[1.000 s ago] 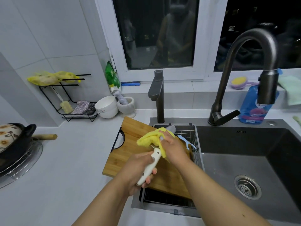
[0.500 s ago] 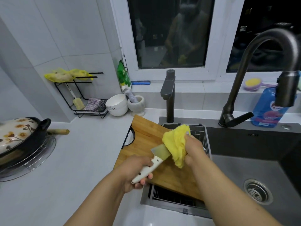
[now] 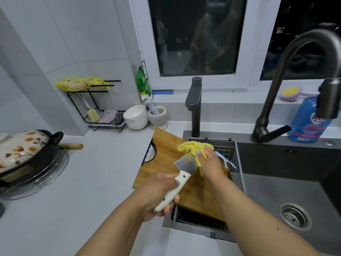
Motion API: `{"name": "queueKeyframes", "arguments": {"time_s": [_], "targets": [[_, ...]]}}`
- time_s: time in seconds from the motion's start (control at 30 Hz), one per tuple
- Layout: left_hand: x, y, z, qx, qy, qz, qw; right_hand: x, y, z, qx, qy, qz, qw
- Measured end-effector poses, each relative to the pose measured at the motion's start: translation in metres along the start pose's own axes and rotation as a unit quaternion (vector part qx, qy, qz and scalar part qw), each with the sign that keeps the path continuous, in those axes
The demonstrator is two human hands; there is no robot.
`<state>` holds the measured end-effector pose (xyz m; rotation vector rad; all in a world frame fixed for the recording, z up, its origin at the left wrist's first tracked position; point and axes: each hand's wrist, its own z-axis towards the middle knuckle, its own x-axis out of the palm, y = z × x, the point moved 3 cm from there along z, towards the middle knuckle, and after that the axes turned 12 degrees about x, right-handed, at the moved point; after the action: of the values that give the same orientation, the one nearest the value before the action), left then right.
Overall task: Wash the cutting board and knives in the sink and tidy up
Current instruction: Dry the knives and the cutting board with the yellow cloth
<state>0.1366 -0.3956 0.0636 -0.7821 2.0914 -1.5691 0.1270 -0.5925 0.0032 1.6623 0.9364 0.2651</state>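
Knife and cloth over the cutting board

Your left hand [image 3: 156, 193] grips the knife [image 3: 181, 177] by its white handle above the cutting board [image 3: 166, 145], which spans worktop [image 3: 92, 172] and sink [image 3: 276, 191]; your right hand [image 3: 210, 161] pinches the yellow cloth [image 3: 193, 147] against the blade.

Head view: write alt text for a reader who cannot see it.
A person's left hand grips a white-handled knife while the right hand wipes its blade with a yellow cloth, above a wooden cutting board lying across the sink's wire basket. A dark faucet arches over the sink.
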Motion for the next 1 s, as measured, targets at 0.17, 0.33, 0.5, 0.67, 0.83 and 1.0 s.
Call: {"name": "queueKeyframes", "arguments": {"time_s": [0.17,0.33,0.5,0.67,0.83,1.0], "targets": [[-0.02,0.005,-0.022,-0.006,-0.044,-0.039,0.998,-0.014,-0.009,0.024,0.158,-0.032,0.118,0.98],[-0.037,-0.004,-0.031,0.037,-0.107,-0.035,0.993,0.011,0.013,0.016,0.2,0.053,0.086,0.975],[-0.044,-0.012,-0.028,0.081,-0.146,-0.051,0.985,0.027,0.038,-0.02,0.097,0.103,0.013,0.99],[-0.057,-0.02,-0.023,0.13,-0.212,-0.01,0.969,0.034,0.067,-0.057,-0.059,0.111,0.062,0.99],[-0.071,-0.032,-0.027,0.116,-0.243,-0.074,0.96,0.036,0.093,-0.102,-0.171,0.176,0.099,0.964],[-0.086,-0.038,-0.043,0.103,-0.247,-0.185,0.946,0.059,0.112,-0.148,-0.304,0.249,-0.074,0.916]]}}
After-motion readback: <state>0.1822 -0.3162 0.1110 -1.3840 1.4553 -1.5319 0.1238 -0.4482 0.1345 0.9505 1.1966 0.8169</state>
